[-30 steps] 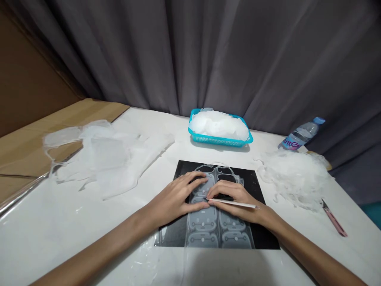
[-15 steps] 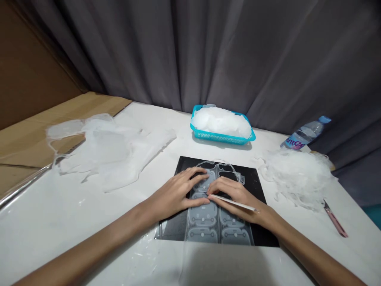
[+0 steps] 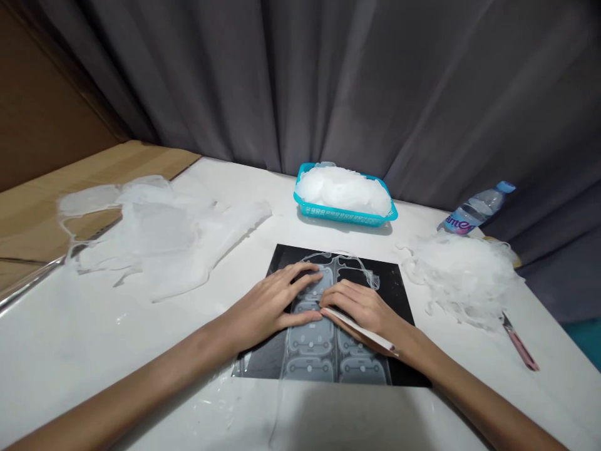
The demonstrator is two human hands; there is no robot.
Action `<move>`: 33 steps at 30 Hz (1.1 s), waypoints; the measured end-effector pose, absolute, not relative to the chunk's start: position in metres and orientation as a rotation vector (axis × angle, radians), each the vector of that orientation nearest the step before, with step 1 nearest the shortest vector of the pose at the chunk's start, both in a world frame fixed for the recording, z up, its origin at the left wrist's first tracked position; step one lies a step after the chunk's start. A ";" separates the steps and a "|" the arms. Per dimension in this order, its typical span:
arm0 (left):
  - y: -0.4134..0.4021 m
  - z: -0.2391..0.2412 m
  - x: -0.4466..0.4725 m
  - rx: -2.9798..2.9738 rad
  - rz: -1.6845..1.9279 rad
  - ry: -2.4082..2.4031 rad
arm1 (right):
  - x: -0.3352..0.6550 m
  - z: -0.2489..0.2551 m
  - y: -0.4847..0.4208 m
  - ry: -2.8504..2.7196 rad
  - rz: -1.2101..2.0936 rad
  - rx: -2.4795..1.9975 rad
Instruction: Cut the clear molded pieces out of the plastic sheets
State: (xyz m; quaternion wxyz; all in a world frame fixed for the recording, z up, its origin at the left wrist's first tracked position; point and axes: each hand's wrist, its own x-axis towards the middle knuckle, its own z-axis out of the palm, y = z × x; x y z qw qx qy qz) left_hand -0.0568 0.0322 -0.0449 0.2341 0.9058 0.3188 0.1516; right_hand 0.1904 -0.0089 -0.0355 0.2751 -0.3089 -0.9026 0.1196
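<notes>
On a black mat [image 3: 253,357] lies a translucent molded sheet [image 3: 312,369] with rows of rounded rectangular shapes. My left hand [image 3: 277,300] rests flat on the sheet's upper left part, fingers spread, holding nothing. Close beside it, my right hand [image 3: 364,310] is closed around a slim white craft knife [image 3: 364,329]. The knife slants, its tip down near the sheet between my two hands and its handle end toward my right wrist. My fingers partly hide the tip. A loose curl of clear trimming [image 3: 364,266] lies along the sheet's far edge.
A turquoise basket [image 3: 345,216] full of white translucent pieces stands at the back. Thin translucent scraps [image 3: 164,232] spread at left; a heap of shavings [image 3: 469,275] lies at right, near a tilted water bottle [image 3: 474,210] and a pink utility knife [image 3: 521,344]. Cardboard [image 3: 94,172] borders the left.
The whole view has shifted slightly, so things appear a little further left. The white knife has turned a bit in my right hand, showing more of its flat side. My left hand keeps its place.
</notes>
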 end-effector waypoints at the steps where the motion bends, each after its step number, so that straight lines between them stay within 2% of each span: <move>1: 0.032 -0.044 -0.057 2.491 0.416 0.869 | 0.190 -0.040 -0.008 -2.427 0.283 -0.825; 8: 0.035 -0.049 -0.056 2.493 0.445 0.847 | 0.180 -0.060 -0.015 -2.534 0.061 -0.876; 11: 0.036 -0.051 -0.056 2.514 0.380 0.872 | 0.187 -0.054 -0.004 -2.364 0.186 -0.933; 16: 0.037 -0.050 -0.058 2.481 0.293 0.899 | 0.231 -0.027 0.045 -1.639 0.298 -1.352; 19: 0.037 -0.047 -0.058 2.414 0.383 0.938 | 0.245 -0.010 0.050 -1.746 0.539 -1.308; 23: 0.038 -0.039 -0.049 2.300 0.700 1.027 | 0.227 0.007 0.028 -1.992 0.897 -1.090; 25: 0.038 -0.034 -0.042 2.214 0.774 0.990 | 0.214 0.014 0.018 -2.018 0.966 -1.023; 33: 0.033 -0.017 -0.035 1.288 0.765 0.977 | 0.202 0.000 0.002 -1.823 0.487 -1.135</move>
